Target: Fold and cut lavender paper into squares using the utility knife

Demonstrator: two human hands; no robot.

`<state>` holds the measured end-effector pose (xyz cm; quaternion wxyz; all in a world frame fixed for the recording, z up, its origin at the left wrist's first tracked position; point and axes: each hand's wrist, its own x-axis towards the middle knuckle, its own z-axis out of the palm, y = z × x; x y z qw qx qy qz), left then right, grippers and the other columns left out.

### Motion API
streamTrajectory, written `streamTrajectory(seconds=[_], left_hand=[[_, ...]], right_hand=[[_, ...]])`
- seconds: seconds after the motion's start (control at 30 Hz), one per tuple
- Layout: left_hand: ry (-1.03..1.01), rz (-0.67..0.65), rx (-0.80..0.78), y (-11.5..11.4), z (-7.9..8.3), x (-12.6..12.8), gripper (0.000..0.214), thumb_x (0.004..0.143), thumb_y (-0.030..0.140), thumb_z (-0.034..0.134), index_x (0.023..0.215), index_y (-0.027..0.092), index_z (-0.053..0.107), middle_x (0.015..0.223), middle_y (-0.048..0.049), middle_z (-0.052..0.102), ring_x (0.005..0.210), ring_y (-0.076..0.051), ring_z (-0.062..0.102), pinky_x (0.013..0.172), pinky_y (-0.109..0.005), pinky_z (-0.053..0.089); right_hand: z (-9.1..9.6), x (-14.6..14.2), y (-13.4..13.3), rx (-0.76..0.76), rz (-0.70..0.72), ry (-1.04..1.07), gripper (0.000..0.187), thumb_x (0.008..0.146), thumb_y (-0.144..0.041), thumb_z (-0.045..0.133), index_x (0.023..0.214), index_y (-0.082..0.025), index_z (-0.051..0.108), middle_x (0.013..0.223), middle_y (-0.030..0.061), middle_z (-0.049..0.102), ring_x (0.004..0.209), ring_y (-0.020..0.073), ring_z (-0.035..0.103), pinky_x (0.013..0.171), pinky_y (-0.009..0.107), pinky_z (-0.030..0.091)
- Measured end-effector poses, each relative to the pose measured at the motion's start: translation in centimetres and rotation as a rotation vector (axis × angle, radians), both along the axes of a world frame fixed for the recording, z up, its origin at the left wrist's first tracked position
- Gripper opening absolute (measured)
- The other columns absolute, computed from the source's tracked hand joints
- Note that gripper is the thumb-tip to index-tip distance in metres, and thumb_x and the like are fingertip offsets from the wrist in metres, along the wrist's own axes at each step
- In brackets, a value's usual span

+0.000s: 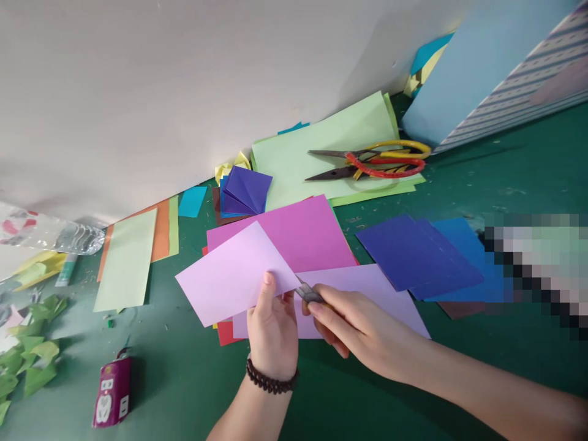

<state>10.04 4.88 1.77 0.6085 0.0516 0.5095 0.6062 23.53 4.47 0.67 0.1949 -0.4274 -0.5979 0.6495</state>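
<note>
Pinching lilac paper, left grip upright; right grip angled inward, closed around bladed tool.

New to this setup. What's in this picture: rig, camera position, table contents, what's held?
No robot here: these are a person's two bare hands. The one picture comes from a camera worn on their head, looking forward and down. The left hand holds a lilac sheet; the right hand holds a small bladed tool, probably a craft knife, its blade at the sheet's right corner. On the green table are a magenta sheet, dark blue sheets, scissors on pale green sheets, and green scraps at far left.
</note>
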Motion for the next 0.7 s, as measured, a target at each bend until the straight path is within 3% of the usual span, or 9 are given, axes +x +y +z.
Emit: streamTrajectory(seconds=[0.3,0.53,0.7], left_hand=[[0.033,-0.054,0.034,-0.39,-0.46,0.05,0.025,0.073,0.039,0.076,0.084,0.019,0.067,0.083,-0.0017,0.064,0.075,-0.014,0.059,0.073,-0.027,0.047],[0.040,0.018,0.120,0.09,0.08,-0.24,0.031,0.086,0.046,0.061,0.112,0.029,0.063,0.112,-0.0039,0.063,0.094,-0.018,0.060,0.079,-0.029,0.049],[0.122,0.027,0.109,0.12,-0.19,-0.25,0.033,0.084,0.047,0.063,0.113,0.031,0.063,0.114,-0.0028,0.063,0.102,-0.019,0.059,0.080,-0.028,0.049]], right_hand=[[0.22,0.13,0.07,0.001,0.006,0.017,0.038,0.100,-0.048,0.025,0.075,-0.022,0.038,0.056,-0.0041,0.051,0.050,0.0111,0.049,0.051,0.026,0.036],[0.65,0.59,0.69,0.018,0.014,0.024,0.035,0.100,-0.046,0.025,0.084,-0.021,0.044,0.057,-0.0045,0.050,0.051,0.0113,0.048,0.052,0.026,0.036],[0.52,0.54,0.63,0.017,0.002,0.068,0.035,0.100,-0.045,0.026,0.088,-0.020,0.048,0.059,-0.0040,0.052,0.052,0.0107,0.049,0.053,0.025,0.037]])
